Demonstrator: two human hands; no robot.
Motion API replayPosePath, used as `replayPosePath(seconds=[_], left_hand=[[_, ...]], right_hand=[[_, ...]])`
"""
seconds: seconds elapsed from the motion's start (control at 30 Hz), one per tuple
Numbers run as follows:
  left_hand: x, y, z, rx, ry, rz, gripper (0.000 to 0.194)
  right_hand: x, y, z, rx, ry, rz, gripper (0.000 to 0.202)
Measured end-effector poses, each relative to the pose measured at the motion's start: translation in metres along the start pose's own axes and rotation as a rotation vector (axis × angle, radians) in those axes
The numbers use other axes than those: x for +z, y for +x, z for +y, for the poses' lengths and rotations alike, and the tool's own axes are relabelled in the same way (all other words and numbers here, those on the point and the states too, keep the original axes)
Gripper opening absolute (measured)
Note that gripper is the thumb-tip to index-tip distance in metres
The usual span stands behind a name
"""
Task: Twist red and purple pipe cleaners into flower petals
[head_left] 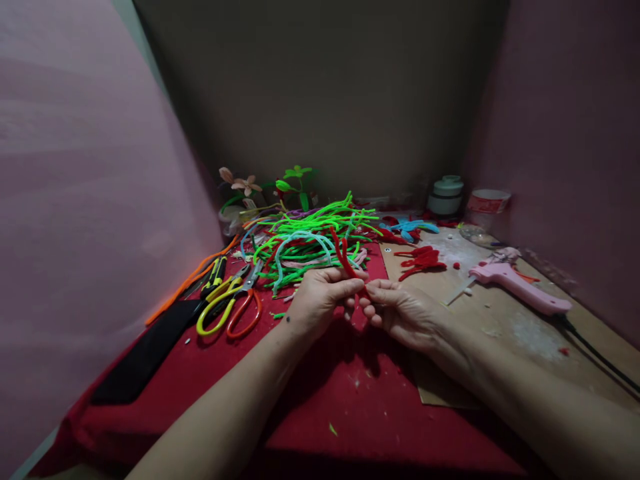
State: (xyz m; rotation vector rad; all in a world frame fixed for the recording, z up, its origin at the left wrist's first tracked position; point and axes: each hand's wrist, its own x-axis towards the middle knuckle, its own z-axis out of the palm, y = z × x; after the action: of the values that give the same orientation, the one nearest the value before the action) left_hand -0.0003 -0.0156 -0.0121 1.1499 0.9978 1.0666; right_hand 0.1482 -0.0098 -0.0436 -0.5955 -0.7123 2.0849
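Both hands meet over the middle of the table, fingers pinched on a red pipe cleaner. Two fuzzy strands of it rise above my left hand, and a lower part shows below the fingers. My right hand grips it from the other side, thumb against forefinger; the exact grip point is hidden. Just behind the hands lies a heap of pipe cleaners, mostly bright green with some pale blue and pink. Several bent red pipe-cleaner pieces lie on the board to the right.
Scissors with yellow and red handles and a black flat item lie left on the red cloth. A pink glue gun with a black cord rests on the brown board. Behind stand a jar and pipe-cleaner flowers.
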Motion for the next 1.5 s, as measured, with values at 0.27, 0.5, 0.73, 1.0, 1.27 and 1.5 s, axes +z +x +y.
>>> replayPosePath(seconds=[0.27, 0.5, 0.73, 1.0, 1.27, 1.5], left_hand=[[0.0006, -0.0004, -0.0013, 0.099, 0.077, 0.02, 0.019], [0.0001, -0.0026, 0.0039, 0.082, 0.188, 0.058, 0.02], [0.003, -0.0038, 0.0071, 0.06, 0.236, 0.109, 0.023], [-0.0006, -0.0019, 0.0056, 0.101, 0.236, 0.122, 0.025], [-0.0039, 0.0003, 0.0035, 0.109, 0.199, 0.053, 0.026], [-0.0029, 0.0017, 0.0028, 0.094, 0.111, 0.031, 0.023]], right_hand=[[0.0035, -0.0018, 0.0, -0.019, -0.071, 0.071, 0.018], [0.0031, -0.0039, -0.0027, -0.08, -0.303, -0.032, 0.019], [0.0075, -0.0052, -0.001, -0.027, -0.491, 0.137, 0.019], [0.0065, -0.0067, 0.0001, -0.059, -0.419, -0.011, 0.02], [0.0026, -0.0048, -0.0009, -0.021, -0.215, -0.078, 0.013], [0.0025, -0.0049, 0.0035, 0.122, -0.01, -0.065, 0.013]])
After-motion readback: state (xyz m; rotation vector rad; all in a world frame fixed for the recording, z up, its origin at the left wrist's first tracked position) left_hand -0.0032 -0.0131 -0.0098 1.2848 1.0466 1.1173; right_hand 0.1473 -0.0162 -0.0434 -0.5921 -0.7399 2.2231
